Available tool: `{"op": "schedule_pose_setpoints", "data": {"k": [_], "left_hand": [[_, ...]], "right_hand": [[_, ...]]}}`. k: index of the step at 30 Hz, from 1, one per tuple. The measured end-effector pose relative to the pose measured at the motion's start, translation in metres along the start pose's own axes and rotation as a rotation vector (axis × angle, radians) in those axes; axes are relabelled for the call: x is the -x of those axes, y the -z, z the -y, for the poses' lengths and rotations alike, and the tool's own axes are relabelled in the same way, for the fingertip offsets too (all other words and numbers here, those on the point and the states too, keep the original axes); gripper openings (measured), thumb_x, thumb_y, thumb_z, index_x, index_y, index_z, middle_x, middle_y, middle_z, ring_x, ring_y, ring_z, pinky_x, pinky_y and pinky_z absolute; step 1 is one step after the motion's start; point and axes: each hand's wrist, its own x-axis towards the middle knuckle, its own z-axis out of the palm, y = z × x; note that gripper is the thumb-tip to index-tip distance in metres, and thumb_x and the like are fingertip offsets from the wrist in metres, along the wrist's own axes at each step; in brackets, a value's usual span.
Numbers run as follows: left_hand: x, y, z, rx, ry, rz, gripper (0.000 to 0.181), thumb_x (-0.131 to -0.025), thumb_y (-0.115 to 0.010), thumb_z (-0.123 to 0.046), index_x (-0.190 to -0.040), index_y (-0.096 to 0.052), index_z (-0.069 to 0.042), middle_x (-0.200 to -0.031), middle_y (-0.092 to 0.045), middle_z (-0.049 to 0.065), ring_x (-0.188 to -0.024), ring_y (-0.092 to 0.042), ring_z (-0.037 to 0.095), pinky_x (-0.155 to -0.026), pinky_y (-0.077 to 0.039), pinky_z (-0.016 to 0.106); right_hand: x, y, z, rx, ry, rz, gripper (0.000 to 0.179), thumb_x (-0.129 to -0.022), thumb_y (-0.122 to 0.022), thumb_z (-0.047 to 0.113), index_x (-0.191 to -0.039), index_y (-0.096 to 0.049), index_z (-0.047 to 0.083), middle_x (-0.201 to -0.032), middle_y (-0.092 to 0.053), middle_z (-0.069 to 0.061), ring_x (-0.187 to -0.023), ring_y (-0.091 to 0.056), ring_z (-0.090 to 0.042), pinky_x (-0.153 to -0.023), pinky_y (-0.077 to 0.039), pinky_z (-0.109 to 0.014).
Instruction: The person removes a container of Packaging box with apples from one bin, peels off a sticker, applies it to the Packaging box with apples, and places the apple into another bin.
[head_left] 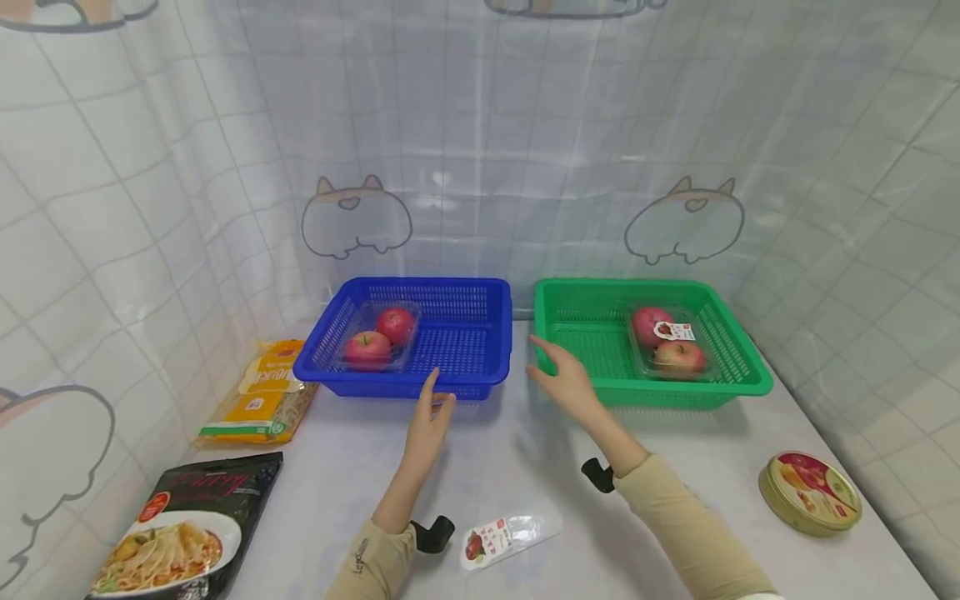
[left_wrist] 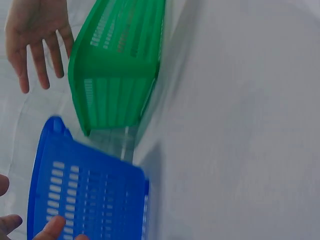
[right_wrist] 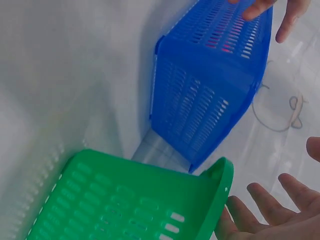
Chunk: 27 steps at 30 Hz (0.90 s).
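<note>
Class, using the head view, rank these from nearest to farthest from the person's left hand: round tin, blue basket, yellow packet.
1. Blue basket: just ahead of the left hand, by its fingertips.
2. Yellow packet: to the hand's left, beside the basket.
3. Round tin: far over on the right side of the table.

Blue bskt [head_left: 453,346], grn bskt [head_left: 588,346], red apples [head_left: 395,325], beige slvs [head_left: 678,517], wht curtain [head_left: 517,225] w/ grey grid.

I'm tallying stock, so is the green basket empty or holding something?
Holding something: in the head view, a clear pack with two apples lies inside the green basket, toward its right side.
</note>
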Motion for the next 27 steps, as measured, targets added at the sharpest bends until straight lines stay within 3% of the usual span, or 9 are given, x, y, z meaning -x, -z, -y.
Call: {"op": "schedule_pose_setpoints", "data": {"k": [23,27], "left_hand": [[-0.007,0.071,0.027,-0.04,0.091,-0.196,0.059,-0.099,-0.042,-0.028,-0.148,-0.015,-0.012,-0.127,-0.044,0.024,-0.112,-0.045,0.038,-0.091,-0.039,0.051],[-0.012,0.083,0.032,-0.049,0.119,-0.244,0.062,-0.099,-0.041,-0.029,-0.149,-0.009,-0.012,-0.134,-0.036,0.025,-0.114,-0.041,0.038,-0.092,-0.038,0.051]], "right_hand": [[-0.003,-0.023,0.008,0.007,0.043,-0.013,0.049,-0.088,-0.06,0.016,-0.134,-0.048,0.005,-0.136,-0.047,-0.015,-0.128,-0.039,-0.033,-0.104,-0.031,-0.049],[-0.003,-0.025,0.012,0.028,0.038,-0.017,0.048,-0.088,-0.06,0.017,-0.133,-0.049,0.007,-0.136,-0.047,-0.015,-0.127,-0.04,-0.033,-0.104,-0.03,-0.05]]}}
